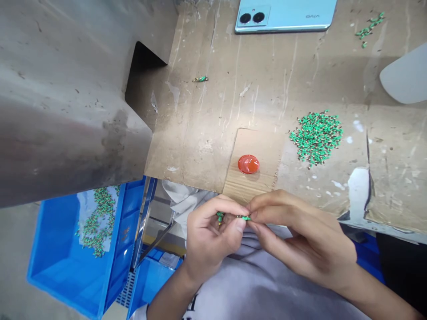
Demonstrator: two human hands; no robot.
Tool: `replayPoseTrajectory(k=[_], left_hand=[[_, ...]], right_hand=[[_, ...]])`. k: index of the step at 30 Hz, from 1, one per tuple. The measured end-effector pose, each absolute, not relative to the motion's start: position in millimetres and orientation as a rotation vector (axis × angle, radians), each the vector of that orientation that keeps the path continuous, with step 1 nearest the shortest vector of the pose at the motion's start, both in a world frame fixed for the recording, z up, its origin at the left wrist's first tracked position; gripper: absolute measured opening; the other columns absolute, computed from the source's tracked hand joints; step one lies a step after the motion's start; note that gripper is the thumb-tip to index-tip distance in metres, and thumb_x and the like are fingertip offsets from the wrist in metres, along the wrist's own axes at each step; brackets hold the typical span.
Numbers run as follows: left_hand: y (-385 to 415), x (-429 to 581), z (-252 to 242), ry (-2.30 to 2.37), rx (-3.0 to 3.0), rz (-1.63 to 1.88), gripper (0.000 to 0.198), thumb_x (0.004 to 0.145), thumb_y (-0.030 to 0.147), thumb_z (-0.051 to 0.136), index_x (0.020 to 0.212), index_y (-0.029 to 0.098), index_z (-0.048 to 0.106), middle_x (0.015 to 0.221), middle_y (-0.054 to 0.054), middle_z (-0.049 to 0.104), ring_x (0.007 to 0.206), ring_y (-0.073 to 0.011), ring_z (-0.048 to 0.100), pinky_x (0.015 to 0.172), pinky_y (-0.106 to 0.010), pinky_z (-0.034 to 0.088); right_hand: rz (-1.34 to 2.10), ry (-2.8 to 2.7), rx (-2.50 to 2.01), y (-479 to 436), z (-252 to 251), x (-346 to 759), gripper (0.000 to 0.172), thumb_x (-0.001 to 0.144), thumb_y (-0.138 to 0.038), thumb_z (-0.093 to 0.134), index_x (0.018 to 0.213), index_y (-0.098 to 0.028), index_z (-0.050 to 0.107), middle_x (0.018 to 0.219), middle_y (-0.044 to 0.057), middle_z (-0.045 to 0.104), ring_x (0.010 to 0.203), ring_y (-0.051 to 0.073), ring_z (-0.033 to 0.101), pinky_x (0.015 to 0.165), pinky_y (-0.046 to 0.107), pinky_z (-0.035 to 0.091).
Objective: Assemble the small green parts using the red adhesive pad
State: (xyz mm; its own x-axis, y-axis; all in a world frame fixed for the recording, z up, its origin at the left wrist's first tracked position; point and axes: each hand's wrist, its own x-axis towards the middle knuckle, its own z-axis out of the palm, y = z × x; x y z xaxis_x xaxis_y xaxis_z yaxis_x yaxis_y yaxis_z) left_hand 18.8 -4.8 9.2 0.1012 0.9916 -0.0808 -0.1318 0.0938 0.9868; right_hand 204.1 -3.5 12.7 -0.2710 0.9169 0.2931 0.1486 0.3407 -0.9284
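Low in the view, my left hand (213,231) pinches a small green part with metallic ends (245,218) between thumb and forefinger. More such green pieces (219,218) lie in its curled palm. The fingertips of my right hand (293,231) are closed on the other end of the same small part, touching the left fingertips. Just beyond the hands, a small round red dish (248,164) with a shiny inside sits on a cardboard piece (256,138). To its right lies a heap of small green parts (316,138).
A light blue phone (287,15) lies at the far edge. A grey metal housing (76,98) stands at left, above a blue bin (73,266) holding more green parts. A white rounded object (407,75) is at right. Loose green parts (368,29) lie far right.
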Motion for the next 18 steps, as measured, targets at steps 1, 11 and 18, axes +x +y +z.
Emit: replayPoseTrajectory(k=[1, 11, 18], left_hand=[[-5, 19, 8, 1.075, 1.082, 1.138, 0.004, 0.096, 0.021, 0.088, 0.095, 0.022, 0.085, 0.082, -0.001, 0.081, 0.072, -0.0137, 0.073, 0.065, -0.02, 0.057], [-1, 18, 13, 1.049, 1.222, 1.144, 0.004, 0.1, 0.026, 0.085, 0.101, 0.022, 0.085, 0.079, 0.0, 0.076, 0.06, -0.0096, 0.061, 0.057, -0.019, 0.052], [0, 14, 13, 1.084, 1.311, 1.131, 0.005, 0.099, 0.021, 0.085, 0.103, 0.022, 0.084, 0.078, 0.001, 0.075, 0.059, -0.0096, 0.058, 0.058, -0.019, 0.051]], right_hand=[[1.008, -1.7, -0.971, -4, 12, 204, 0.023, 0.104, -0.003, 0.067, 0.113, -0.024, 0.07, 0.097, 0.006, 0.08, 0.088, 0.019, 0.082, 0.078, 0.028, 0.071], [0.873, -1.85, -0.982, -4, 12, 213, 0.022, 0.102, -0.003, 0.068, 0.114, -0.022, 0.069, 0.101, 0.008, 0.084, 0.091, 0.019, 0.085, 0.084, 0.025, 0.073], [0.832, -1.852, -0.952, -5, 10, 214, 0.019, 0.102, -0.001, 0.068, 0.113, -0.017, 0.07, 0.103, 0.01, 0.083, 0.096, 0.017, 0.085, 0.092, 0.022, 0.07]])
